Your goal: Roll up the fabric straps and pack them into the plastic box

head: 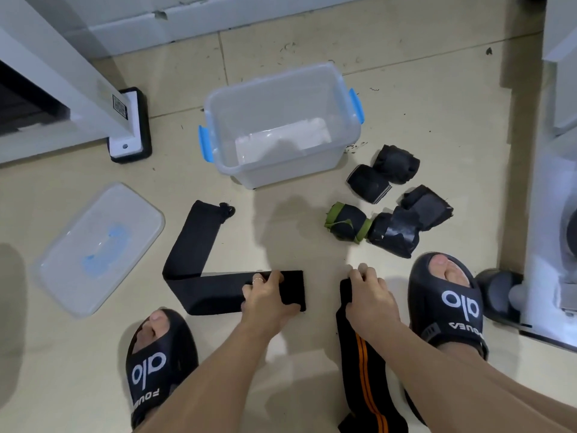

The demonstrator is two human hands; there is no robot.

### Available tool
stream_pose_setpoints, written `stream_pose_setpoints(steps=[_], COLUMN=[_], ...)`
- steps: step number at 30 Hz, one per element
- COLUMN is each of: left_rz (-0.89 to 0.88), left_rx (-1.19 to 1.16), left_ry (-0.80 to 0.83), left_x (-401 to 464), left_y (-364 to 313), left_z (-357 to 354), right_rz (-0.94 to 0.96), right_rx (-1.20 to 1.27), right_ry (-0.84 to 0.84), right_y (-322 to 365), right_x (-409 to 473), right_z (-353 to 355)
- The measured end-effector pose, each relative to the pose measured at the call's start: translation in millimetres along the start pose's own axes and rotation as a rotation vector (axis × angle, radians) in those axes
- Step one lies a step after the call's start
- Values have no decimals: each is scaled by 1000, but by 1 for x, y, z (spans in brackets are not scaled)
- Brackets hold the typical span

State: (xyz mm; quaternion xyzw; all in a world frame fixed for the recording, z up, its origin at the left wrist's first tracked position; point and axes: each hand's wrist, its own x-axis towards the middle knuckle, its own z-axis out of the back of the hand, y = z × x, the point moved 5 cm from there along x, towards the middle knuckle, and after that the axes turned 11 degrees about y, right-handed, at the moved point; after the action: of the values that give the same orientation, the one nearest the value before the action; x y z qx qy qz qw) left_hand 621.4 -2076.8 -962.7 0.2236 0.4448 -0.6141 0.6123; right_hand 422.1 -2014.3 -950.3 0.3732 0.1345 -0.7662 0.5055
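Beige floor tiles [421,104] carry everything. My left grip [268,296] curls round the end of the plain black strap [193,245], which lies bent flat before the open plastic box [290,173]. My right grip [371,296] clutches the tip of the orange-striped strap [367,370]. Several rolled straps [393,234] sit right of the box, and the lid [100,245] lies to its left.

A black slide [157,368] lies below-left of the fingers [268,281], its twin [449,307] just right (both white-lettered) — far up-left, a white furniture leg [78,89] on a black pad [145,120], over beige floor tiles [437,98].
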Motion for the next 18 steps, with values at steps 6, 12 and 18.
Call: stream_pose_setpoints(steps=[6,12,18], left_rz=[-44,-233,-339], left_rx=[200,51,-199], left_ry=[-3,-23,71], left_x=[-3,-47,-147], left_y=[-5,-17,-38], left_z=[-2,51,124], right_rz=[83,191,363], right_rx=[-25,330,643], right_ry=[62,168,45], right_y=[11,47,87], right_x=[1,-32,-98], right_z=[7,46,135])
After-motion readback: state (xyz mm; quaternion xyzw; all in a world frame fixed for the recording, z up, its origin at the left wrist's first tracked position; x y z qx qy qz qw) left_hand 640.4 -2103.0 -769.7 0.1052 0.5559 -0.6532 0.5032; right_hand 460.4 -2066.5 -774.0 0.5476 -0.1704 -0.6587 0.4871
